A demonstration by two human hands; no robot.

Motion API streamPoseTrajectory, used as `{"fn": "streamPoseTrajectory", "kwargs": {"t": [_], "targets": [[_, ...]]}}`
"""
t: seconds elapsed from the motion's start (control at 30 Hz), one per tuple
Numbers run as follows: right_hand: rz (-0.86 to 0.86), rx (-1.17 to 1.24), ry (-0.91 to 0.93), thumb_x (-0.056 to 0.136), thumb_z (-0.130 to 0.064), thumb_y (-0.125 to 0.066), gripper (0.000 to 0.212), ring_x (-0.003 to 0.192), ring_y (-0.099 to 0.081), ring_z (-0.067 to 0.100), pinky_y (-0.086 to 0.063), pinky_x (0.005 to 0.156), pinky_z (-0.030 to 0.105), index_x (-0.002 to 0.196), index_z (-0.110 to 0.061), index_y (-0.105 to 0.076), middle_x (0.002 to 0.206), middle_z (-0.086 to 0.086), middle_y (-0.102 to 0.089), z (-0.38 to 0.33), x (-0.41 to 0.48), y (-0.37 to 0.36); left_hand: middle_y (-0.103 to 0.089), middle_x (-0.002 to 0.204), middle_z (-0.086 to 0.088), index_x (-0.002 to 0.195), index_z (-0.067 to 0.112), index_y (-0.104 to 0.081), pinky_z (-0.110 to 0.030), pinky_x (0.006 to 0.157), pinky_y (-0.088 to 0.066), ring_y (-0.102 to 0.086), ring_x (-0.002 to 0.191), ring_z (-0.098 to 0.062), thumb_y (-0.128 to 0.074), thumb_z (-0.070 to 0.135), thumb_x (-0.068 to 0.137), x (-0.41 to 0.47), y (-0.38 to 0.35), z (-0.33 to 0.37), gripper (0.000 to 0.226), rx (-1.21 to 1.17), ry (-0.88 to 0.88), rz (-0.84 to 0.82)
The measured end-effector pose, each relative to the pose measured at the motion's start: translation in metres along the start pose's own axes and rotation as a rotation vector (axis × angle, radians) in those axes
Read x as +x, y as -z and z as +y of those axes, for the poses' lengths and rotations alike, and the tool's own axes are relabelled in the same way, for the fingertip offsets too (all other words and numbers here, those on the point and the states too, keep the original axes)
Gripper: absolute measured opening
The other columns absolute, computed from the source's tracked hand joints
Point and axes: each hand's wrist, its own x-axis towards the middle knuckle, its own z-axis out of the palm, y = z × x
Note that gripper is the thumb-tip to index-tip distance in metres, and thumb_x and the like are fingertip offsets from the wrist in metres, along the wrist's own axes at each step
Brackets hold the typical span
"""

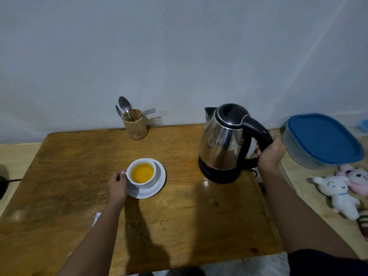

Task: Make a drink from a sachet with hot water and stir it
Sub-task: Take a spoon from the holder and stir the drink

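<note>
A person's right hand [270, 154] grips the black handle of a steel kettle [225, 140] standing on its base at the right of the wooden table [179, 226], while the left hand [117, 186] closes on the handle of a white cup [142, 174], which sits on a saucer [157, 186] near the table's centre, holding yellow-orange liquid. The pour looks done; stirring likely follows, calling for a spoon [125, 105] from the far holder [135, 125].
</note>
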Motion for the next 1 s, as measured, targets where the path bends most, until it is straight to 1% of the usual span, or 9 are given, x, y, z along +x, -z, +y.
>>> {"fn": "streamPoseTrajectory", "kwargs": {"t": [0.17, 0.27, 0.4, 0.47, 0.57, 0.7, 0.77, 0.87, 1.0], "targets": [[0.014, 0.025, -0.02, 0.094, -0.017, -0.03, 0.028, 0.029, -0.044, -0.004, -0.039, 0.039, 0.018, 0.069, -0.012, -0.042, 0.059, 0.003, -0.044, -0.001, -0.001, 0.009, -0.059, 0.119, -0.023, 0.115, 0.003, -0.057, -0.036, 0.08, -0.038, -0.052, 0.114, -0.039, -0.04, 0.019, 0.097, 0.0, -0.001, 0.002, 0.03, 0.011, 0.018, 0.002], [-0.006, 0.01, 0.018, 0.093, -0.014, -0.028, 0.035, 0.03, -0.041, 0.003, -0.031, 0.042, 0.023, 0.06, -0.012, -0.041, 0.051, 0.004, -0.043, -0.005, -0.004, 0.013, -0.059, 0.12, -0.023, 0.116, 0.002, -0.057, -0.037, 0.08, -0.038, -0.052, 0.114, -0.039, -0.039, 0.019, 0.097, 0.0, -0.002, 0.002, 0.031, 0.017, 0.019, 0.012], [0.015, -0.029, 0.064, 0.095, -0.007, -0.026, 0.041, 0.028, -0.039, 0.0, -0.028, 0.033, 0.013, 0.055, -0.014, -0.034, 0.052, 0.005, -0.036, -0.011, -0.007, 0.017, -0.058, 0.12, -0.022, 0.118, 0.002, -0.056, -0.036, 0.081, -0.038, -0.052, 0.114, -0.039, -0.039, 0.019, 0.097, -0.001, -0.002, 0.003, 0.032, 0.017, 0.023, 0.018], [0.004, -0.038, 0.081, 0.095, -0.007, -0.026, 0.041, 0.025, -0.037, -0.001, -0.03, 0.036, 0.016, 0.054, -0.014, -0.034, 0.047, 0.004, -0.038, -0.013, -0.008, 0.018, -0.058, 0.121, -0.022, 0.117, 0.003, -0.057, -0.035, 0.081, -0.038, -0.052, 0.114, -0.038, -0.039, 0.019, 0.097, -0.002, -0.002, 0.003, 0.032, 0.019, 0.018, 0.02], [-0.006, -0.064, 0.081, 0.095, -0.008, -0.026, 0.041, 0.031, -0.041, 0.004, -0.03, 0.038, 0.017, 0.055, -0.014, -0.034, 0.051, 0.006, -0.036, -0.014, -0.009, 0.017, -0.058, 0.121, -0.022, 0.117, 0.004, -0.057, -0.036, 0.08, -0.039, -0.052, 0.114, -0.038, -0.039, 0.019, 0.097, -0.002, -0.002, 0.004, 0.031, 0.014, 0.017, 0.023], [-0.052, -0.043, 0.085, 0.093, -0.01, -0.027, 0.039, 0.026, -0.037, 0.002, -0.028, 0.037, 0.019, 0.056, -0.014, -0.035, 0.034, -0.002, -0.045, -0.009, -0.003, 0.021, -0.059, 0.12, -0.022, 0.114, 0.003, -0.058, -0.037, 0.081, -0.039, -0.053, 0.114, -0.039, -0.04, 0.017, 0.096, -0.002, -0.003, 0.004, 0.029, 0.006, 0.011, 0.033], [-0.053, -0.044, 0.087, 0.093, -0.01, -0.027, 0.037, 0.026, -0.037, 0.002, -0.03, 0.036, 0.018, 0.057, -0.014, -0.036, 0.044, 0.006, -0.04, -0.009, -0.003, 0.023, -0.06, 0.119, -0.022, 0.113, 0.004, -0.059, -0.037, 0.081, -0.039, -0.053, 0.114, -0.038, -0.04, 0.017, 0.096, -0.002, -0.003, 0.005, 0.029, 0.001, 0.012, 0.04], [-0.042, -0.068, 0.09, 0.093, -0.01, -0.026, 0.037, 0.034, -0.041, 0.005, -0.03, 0.036, 0.014, 0.057, -0.014, -0.036, 0.054, 0.008, -0.034, -0.009, -0.003, 0.025, -0.06, 0.119, -0.022, 0.113, 0.004, -0.059, -0.038, 0.081, -0.039, -0.053, 0.114, -0.038, -0.04, 0.017, 0.096, -0.002, -0.003, 0.006, 0.028, 0.001, 0.018, 0.041], [-0.027, -0.049, 0.058, 0.094, -0.008, -0.024, 0.04, 0.026, -0.037, 0.0, -0.029, 0.039, 0.018, 0.056, -0.015, -0.035, 0.04, 0.003, -0.044, -0.011, 0.0, 0.026, -0.06, 0.118, -0.022, 0.113, 0.004, -0.059, -0.038, 0.081, -0.039, -0.052, 0.114, -0.038, -0.04, 0.017, 0.096, -0.002, -0.003, 0.006, 0.028, -0.007, 0.019, 0.044]]}}
